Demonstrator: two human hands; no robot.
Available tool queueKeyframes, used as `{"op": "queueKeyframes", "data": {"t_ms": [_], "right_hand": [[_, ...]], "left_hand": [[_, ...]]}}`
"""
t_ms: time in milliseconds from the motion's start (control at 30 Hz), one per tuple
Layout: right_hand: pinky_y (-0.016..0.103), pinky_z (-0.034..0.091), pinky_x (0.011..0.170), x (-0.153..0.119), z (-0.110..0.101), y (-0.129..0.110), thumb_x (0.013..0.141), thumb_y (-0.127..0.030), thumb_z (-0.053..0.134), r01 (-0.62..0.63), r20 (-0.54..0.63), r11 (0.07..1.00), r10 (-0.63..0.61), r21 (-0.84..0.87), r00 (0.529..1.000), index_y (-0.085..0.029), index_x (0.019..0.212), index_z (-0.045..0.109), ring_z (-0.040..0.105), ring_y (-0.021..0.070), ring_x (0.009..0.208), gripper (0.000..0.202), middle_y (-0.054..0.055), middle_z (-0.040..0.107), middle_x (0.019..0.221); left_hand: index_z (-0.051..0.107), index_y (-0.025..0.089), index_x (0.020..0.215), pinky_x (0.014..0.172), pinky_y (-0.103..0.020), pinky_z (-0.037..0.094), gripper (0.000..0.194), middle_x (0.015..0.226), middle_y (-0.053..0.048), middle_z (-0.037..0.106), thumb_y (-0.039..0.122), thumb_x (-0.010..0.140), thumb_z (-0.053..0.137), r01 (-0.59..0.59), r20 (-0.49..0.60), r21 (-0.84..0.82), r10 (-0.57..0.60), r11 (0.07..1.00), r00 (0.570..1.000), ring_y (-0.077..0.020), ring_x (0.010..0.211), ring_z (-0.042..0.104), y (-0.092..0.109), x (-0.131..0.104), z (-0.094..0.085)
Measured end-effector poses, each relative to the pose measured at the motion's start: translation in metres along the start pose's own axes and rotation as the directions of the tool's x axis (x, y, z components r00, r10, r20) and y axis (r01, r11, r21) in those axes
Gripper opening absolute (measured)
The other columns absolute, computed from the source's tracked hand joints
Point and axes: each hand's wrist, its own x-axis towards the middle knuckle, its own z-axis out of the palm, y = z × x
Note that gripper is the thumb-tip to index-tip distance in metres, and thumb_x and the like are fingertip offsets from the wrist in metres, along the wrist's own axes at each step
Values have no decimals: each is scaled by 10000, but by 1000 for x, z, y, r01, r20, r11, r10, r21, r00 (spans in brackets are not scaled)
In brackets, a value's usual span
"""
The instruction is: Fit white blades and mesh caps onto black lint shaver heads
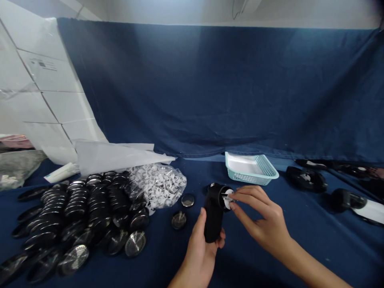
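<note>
My left hand [202, 250] is wrapped round the handle of a black handheld device [213, 220], which stands upright with its round head at the top. The open end of that head faces right, and a white round part [228, 198] shows in it. My right hand [262, 216] pinches at this opening, thumb and fingertips on a small white part there; its exact shape is partly hidden. Just left of the device, two round discs with perforated metal faces, a far disc [187, 200] and a near disc [179, 220], lie on the blue cloth.
Rows of black-rimmed perforated discs [78, 204] fill the left side. Beside them lies a clear bag of small white pieces [163, 184]. A light-blue basket [253, 176] stands at the back. Black device parts [306, 180] lie at the right. Blue fabric [222, 88] hangs behind.
</note>
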Motion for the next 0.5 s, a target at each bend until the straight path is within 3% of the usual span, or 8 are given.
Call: {"op": "queueKeyframes", "data": {"t_ms": [100, 233, 333, 500], "right_hand": [[407, 547, 762, 3, -8, -3, 808, -116, 649, 9, -24, 1000, -9, 12, 1000, -254, 993, 701, 632, 237, 901, 236, 55, 694, 894], [402, 557, 759, 6, -18, -9, 805, -137, 669, -11, -32, 1000, 12, 20, 999, -275, 998, 712, 651, 243, 906, 240, 45, 716, 898], [385, 562, 771, 6, -20, -11, 815, -139, 672, -41, -28, 998, 43, 46, 999, -284, 1030, 708, 657, 232, 923, 262, 35, 729, 921], [364, 568, 767, 6, -19, -9, 831, -207, 672, -183, 32, 977, 181, 111, 983, -296, 1013, 726, 674, 216, 900, 210, 27, 735, 931]], "left_hand": [[642, 136, 965, 568, -268, 388, 456, 749, -60, 603, 561, 801, 659, -52, 110, 59, 45, 997, 993, -181, 671, 580, 6, -2, 0], [620, 191, 1197, 629, -290, 429, 488, 970, -106, 636, 426, 784, 734, -153, 234, 129, 120, 980, 965, -228, 809, 614, 20, -5, 1], [567, 230, 1301, 678, -313, 457, 582, 1075, -128, 630, 368, 770, 759, -173, 268, 138, 131, 975, 954, -257, 892, 610, 26, -6, 1], [575, 274, 1300, 771, -366, 479, 602, 1148, -123, 625, 304, 737, 788, -168, 293, 137, 122, 976, 948, -303, 1036, 568, 27, -4, -2]]}}
